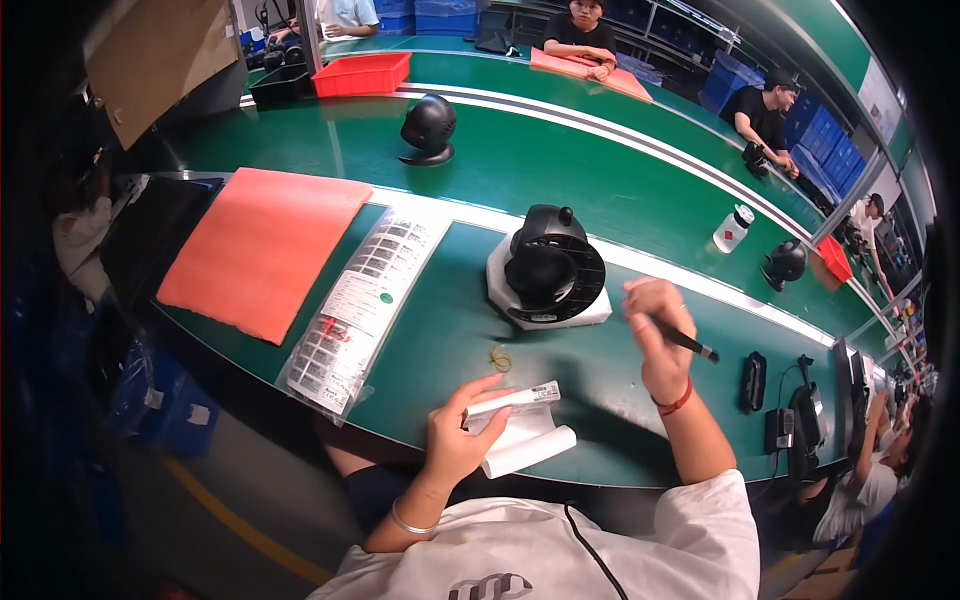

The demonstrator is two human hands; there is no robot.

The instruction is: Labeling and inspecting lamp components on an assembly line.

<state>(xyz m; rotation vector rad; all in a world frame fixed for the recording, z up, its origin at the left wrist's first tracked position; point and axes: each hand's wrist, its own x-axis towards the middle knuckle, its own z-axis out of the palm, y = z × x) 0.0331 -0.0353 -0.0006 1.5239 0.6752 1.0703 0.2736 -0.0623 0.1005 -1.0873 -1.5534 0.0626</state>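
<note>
My left hand (458,438) grips a partly unrolled strip of white labels (530,455) near the table's front edge, its fingers closed around the upper roll. To the right, my right hand (662,340) is raised above the table, closed around a slim black tool (692,343) whose tip points right; I cannot tell whether it is a brush or tweezers. Between and beyond my hands, a black round-headed device (548,268) lies with its ring-shaped base toward me on a white block (592,314). A yellowish rubber band (501,360) lies just beyond my left hand.
To the left lie an orange foam sheet (265,250) and a bagged stack of printed label sheets (365,310). Black parts (753,382) and a power adapter (779,430) lie at the right. Beyond are another black device (429,128), a white bottle (734,229) and a red bin (362,74). People sit across the line.
</note>
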